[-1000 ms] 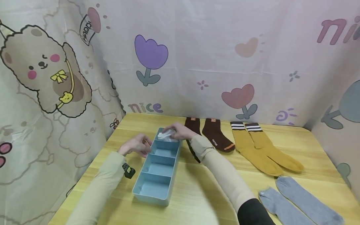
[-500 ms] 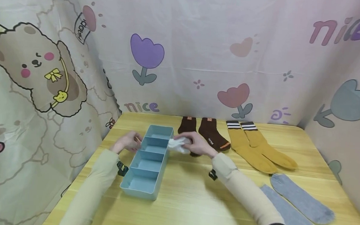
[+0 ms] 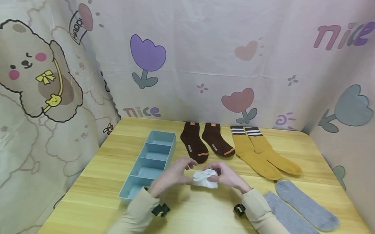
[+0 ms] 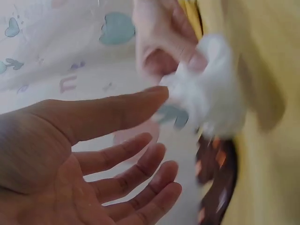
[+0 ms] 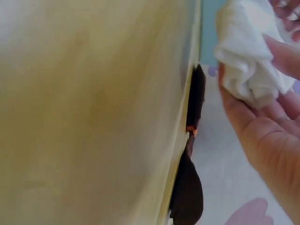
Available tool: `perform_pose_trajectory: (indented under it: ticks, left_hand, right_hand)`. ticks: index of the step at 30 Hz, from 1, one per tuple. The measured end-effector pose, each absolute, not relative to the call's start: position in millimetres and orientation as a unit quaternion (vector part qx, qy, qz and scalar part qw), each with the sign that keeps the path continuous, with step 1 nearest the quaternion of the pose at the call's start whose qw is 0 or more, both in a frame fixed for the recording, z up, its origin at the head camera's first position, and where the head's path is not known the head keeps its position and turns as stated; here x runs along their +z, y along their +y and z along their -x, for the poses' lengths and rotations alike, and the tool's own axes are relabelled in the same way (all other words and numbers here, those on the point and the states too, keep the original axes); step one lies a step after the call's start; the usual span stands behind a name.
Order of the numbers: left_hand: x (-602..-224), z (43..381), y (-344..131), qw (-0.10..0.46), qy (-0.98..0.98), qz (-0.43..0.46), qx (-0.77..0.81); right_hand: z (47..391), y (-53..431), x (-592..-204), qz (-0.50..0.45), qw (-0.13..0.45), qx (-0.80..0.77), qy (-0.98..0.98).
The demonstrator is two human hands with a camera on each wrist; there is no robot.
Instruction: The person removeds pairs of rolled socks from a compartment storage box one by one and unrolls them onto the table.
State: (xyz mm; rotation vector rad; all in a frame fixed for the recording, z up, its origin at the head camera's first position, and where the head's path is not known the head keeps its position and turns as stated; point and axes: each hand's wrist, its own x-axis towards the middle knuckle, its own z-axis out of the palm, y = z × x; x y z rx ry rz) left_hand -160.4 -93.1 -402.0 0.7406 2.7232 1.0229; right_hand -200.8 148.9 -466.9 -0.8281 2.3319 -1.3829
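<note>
In the head view my right hand (image 3: 228, 176) pinches a bundle of white socks (image 3: 205, 179) between thumb and fingers over the middle of the table. The bundle looks folded into a soft ball; the right wrist view shows its creased white fabric (image 5: 248, 51) against the fingers. Facing it from the left is my left hand (image 3: 174, 175), fingers spread and thumb apart. In the left wrist view that hand's thumb tip (image 4: 159, 93) overlaps the edge of the bundle, and its other fingers hold nothing. Left of the hands stands a blue four-part box (image 3: 170, 156), its near end partly behind my left forearm.
Two brown socks (image 3: 192, 144) lie flat behind the hands. Further right are two mustard socks (image 3: 260, 161) with striped cuffs, then two grey socks (image 3: 308, 205) near the right edge. A patterned curtain (image 3: 193, 45) hangs behind the wooden table (image 3: 95, 175).
My right hand has lifted the white socks out of the box's far compartment and carried them right and nearer. My left hand has left the box's side and moved right toward them.
</note>
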Motion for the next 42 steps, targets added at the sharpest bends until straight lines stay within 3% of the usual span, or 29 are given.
perform_pose_trajectory:
  ticks: [14,22,30,42]
  left_hand:
    - [-459,170,-52,0.071,0.897,-0.227,0.372]
    - [-463,176,-49,0.098,0.872,-0.208,0.432]
    - [-459,181,-51,0.126,0.866,-0.21,0.436]
    - [-453,181,-57,0.223,0.853,-0.265,0.39]
  right_hand:
    - [205,174,-481,0.3,0.214,-0.486,0.793]
    - [206,196,-496,0.3,0.275,-0.561,0.721]
    - [209,205,-506,0.336,0.297,-0.618,0.645]
    - [206,209,-510,0.339,0.287,-0.617,0.65]
